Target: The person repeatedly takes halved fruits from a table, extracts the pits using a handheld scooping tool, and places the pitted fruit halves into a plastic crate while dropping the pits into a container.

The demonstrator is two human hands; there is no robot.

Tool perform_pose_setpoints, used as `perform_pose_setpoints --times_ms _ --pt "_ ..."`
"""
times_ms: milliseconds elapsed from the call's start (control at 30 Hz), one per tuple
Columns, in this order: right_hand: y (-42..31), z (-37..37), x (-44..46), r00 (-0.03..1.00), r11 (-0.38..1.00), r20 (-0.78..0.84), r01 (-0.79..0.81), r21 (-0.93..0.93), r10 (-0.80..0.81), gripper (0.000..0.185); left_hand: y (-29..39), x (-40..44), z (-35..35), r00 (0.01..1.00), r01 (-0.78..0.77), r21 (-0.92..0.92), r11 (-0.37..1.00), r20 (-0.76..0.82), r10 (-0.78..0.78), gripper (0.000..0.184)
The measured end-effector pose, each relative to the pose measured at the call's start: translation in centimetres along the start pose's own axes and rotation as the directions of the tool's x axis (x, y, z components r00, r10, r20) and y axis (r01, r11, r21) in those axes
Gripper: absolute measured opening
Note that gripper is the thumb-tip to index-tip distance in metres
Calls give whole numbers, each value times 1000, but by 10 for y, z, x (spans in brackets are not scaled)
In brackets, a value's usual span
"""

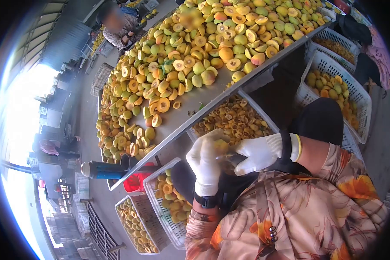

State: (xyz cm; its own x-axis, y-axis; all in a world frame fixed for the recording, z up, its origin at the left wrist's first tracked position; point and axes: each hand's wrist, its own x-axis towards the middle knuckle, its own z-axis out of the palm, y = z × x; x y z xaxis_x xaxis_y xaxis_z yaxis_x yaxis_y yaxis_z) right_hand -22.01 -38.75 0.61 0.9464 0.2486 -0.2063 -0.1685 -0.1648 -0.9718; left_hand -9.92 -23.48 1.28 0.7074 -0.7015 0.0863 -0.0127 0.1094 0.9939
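Note:
My left hand, in a white glove with a dark band at the wrist, is closed around a yellowish fruit piece. Facing it, my right hand, also gloved in white, is closed on a small dark tool whose shape is blurred; it meets the fruit. Both hands are over my lap, at the near side of a crate of pits and scraps. Beyond them a metal table bears a large heap of halved yellow-green fruit.
Crates of fruit halves stand at lower left, beside my leg and at right. A red container sits under the table corner, near a blue bottle-like object. Another person is across the table.

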Motion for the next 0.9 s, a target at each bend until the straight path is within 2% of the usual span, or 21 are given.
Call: perform_pose_setpoints --times_ms 100,133,200,233,300,367,467,567,633,700,800,833,900 --pt "3 -6 4 1000 998 26 -1 70 -1 20 -5 10 2 1000 -32 -67 997 -3 31 57" --pt "7 -7 7 1000 994 25 14 109 -17 20 -3 12 8 999 5 -136 991 -53 -12 56" --pt "17 -6 13 982 984 -69 177 34 -175 21 2 12 22 983 68 -282 957 -148 -113 53" --pt "21 -6 16 936 946 -143 310 -93 -321 22 2 12 19 987 69 -208 976 -129 -97 47" --pt "25 -9 16 914 910 -149 337 -242 -378 25 0 16 6 1000 7 15 1000 9 -8 43" --pt "3 -19 4 981 944 -63 158 -291 -184 29 4 20 1 995 -21 157 987 103 5 38" --pt "-3 -24 4 999 995 20 -29 -92 31 31 1 26 -2 989 -4 49 999 151 -3 41" --pt "-15 -29 2 986 988 96 -141 58 135 37 -9 28 1 996 14 5 1000 85 -14 52" --pt "5 -19 7 981 947 165 -147 286 102 30 -8 27 10 996 -16 -94 995 85 24 51" --pt "11 -10 11 993 919 112 -15 393 -32 23 2 30 14 996 -36 -125 991 75 45 48" --pt "-14 -13 6 983 868 182 -110 485 22 22 8 32 7 981 -12 -165 986 188 43 48" --pt "-14 -11 6 983 866 179 -124 485 41 17 6 32 4 983 -28 -144 989 178 53 51" --pt "-14 -12 5 955 811 297 -171 560 -3 18 6 30 -3 998 48 -259 965 57 -34 53"
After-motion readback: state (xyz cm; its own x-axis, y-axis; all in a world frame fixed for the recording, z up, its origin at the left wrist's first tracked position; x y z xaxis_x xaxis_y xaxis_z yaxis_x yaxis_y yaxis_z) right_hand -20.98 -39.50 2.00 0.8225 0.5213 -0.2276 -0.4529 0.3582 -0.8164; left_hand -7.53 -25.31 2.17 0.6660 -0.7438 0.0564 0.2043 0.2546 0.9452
